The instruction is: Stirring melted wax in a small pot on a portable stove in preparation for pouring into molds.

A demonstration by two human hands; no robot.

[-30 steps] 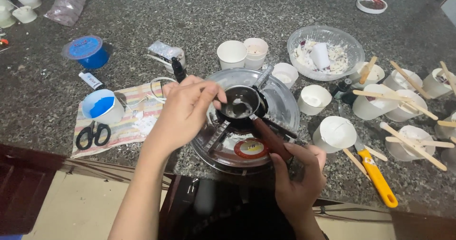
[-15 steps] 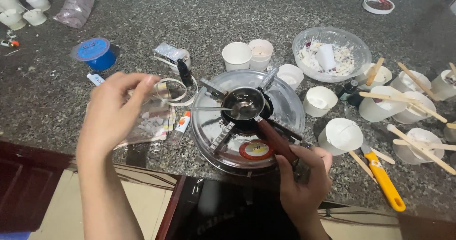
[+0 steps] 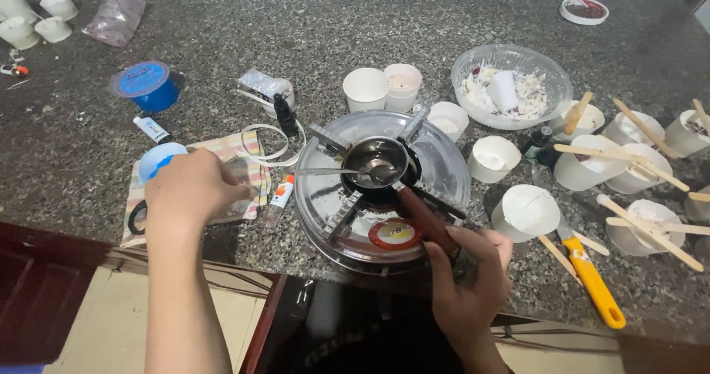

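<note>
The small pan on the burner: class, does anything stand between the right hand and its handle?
Nothing visible: the right hand already grips the brown handle of the small pan. A spoon lies across the pan.

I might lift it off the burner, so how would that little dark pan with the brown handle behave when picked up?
The small pan probably tips easily: its bowl is tiny against the long brown handle held by the right hand. The liquid in it may slosh or spill. A metal spoon lying loose across it could slide out.
</note>
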